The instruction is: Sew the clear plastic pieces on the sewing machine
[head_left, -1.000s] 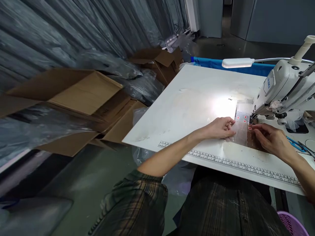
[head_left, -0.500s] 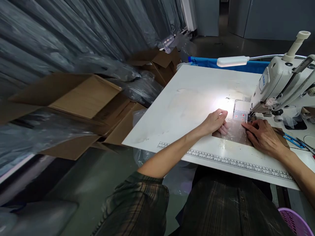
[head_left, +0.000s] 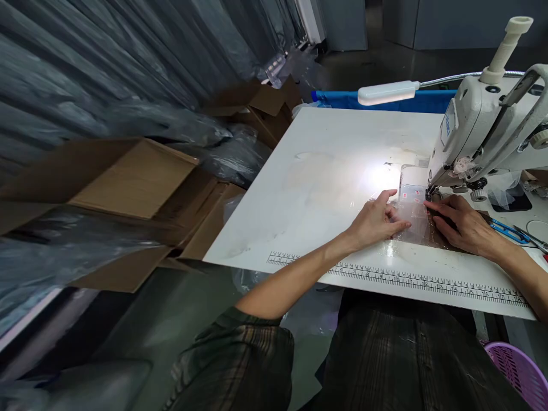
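Grey, creased sheeting point(head_left: 107, 63) hangs across the upper left; below it an open cardboard box point(head_left: 132, 177), cut off by the left edge, spreads its flaps amid crinkled clear plastic. A smaller carton point(head_left: 265, 108) sits dim at upper centre. The smooth white table point(head_left: 274, 200) has a printed ruler strip along its front. Right of centre, the left hand point(head_left: 372, 221) is open, thumb and forefinger apart, at the edge of a sheer, red-marked sheet point(head_left: 413, 220) lying before the sewing machine point(head_left: 466, 125). The right hand point(head_left: 464, 225) rests its forefinger on the sheet near the needle; whether its hidden fingers grip is unclear. Blue-handled snips point(head_left: 509, 231) lie beyond; a perforated purple basket point(head_left: 516, 371) is partly covered, lower right.
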`<state>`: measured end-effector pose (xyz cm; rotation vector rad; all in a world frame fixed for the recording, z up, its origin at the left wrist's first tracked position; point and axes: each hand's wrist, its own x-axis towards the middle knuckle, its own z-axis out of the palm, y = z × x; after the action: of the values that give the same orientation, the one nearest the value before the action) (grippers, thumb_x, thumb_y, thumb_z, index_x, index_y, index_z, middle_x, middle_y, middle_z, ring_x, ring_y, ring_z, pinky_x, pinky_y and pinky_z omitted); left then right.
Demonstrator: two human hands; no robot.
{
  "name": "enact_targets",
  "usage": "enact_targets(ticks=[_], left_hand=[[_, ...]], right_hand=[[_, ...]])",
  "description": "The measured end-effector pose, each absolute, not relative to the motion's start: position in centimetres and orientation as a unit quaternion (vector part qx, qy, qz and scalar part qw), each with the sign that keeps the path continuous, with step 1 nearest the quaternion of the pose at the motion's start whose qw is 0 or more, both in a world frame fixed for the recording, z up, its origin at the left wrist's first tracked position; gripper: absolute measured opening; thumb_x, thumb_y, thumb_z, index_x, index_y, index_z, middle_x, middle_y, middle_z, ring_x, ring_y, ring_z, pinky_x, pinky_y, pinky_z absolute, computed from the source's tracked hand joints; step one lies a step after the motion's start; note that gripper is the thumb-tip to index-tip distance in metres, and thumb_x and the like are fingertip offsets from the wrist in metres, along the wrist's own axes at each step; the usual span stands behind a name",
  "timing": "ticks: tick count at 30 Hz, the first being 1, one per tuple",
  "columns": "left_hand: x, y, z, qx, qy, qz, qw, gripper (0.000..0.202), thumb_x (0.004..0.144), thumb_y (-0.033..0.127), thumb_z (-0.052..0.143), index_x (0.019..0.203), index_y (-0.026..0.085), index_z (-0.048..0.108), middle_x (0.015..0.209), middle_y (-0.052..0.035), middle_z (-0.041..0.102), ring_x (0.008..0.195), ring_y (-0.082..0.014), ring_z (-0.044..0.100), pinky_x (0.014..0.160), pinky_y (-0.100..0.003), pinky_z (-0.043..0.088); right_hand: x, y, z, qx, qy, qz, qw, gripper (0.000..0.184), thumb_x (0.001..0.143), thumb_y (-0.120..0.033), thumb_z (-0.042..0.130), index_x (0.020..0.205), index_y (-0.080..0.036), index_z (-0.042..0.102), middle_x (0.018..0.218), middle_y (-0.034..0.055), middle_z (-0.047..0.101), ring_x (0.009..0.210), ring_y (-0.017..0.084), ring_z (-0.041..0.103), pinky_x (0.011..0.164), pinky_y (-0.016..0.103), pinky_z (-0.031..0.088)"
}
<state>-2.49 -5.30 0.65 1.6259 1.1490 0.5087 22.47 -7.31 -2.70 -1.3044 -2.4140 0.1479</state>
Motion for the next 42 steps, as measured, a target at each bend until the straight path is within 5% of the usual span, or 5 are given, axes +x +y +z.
enact_targets(ticks=[8,14,20,42], left_hand=[[-3.2,-5.5,0.7,0.754,0.455,0.165,0.444,0.072,0.081,0.036,0.07,0.143,0.011,0.044,0.076,0.0009,0.07,0.073,-0.0143,0.065,0.071,-0.03,0.051],[-3.3,-5.5,0.9,0.752,0.456,0.172,0.444,0.074,0.08,0.032,0.07,0.144,0.007,0.042,0.078,-0.0008,0.069,0.071,-0.0137,0.063,0.067,-0.028,0.05],[-3.2,-5.4,1.3,0.762,0.448,0.134,0.448,0.079,0.079,0.035,0.073,0.146,0.006,0.041,0.074,-0.0002,0.07,0.073,-0.0154,0.065,0.074,-0.031,0.048],[-3.0,-5.2,0.7,0.744,0.474,0.18,0.435,0.064,0.081,0.03,0.072,0.137,0.008,0.05,0.082,-0.0017,0.071,0.07,-0.0128,0.064,0.066,-0.026,0.048]], right_hand=[[21.9,-8.4,-3.3,-0.453,-0.867,0.022,0.205,0.04,0.101,-0.034,0.042,0.13,-0.024,0.068,0.107,0.0151,0.059,0.099,0.029,0.056,0.088,0.052,0.053],[22.2,-8.6,-3.5,-0.452,-0.86,0.041,0.235,0.045,0.101,-0.031,0.041,0.141,-0.021,0.058,0.111,0.0156,0.058,0.102,0.028,0.056,0.088,0.047,0.054],[22.2,-8.6,-3.8,-0.445,-0.865,0.015,0.234,0.038,0.1,-0.031,0.043,0.127,-0.022,0.068,0.109,0.0154,0.059,0.102,0.03,0.055,0.087,0.051,0.052],[22.3,-9.2,-2.9,-0.445,-0.861,0.047,0.24,0.036,0.101,-0.026,0.044,0.123,-0.021,0.071,0.115,0.0151,0.063,0.109,0.028,0.058,0.095,0.047,0.054]])
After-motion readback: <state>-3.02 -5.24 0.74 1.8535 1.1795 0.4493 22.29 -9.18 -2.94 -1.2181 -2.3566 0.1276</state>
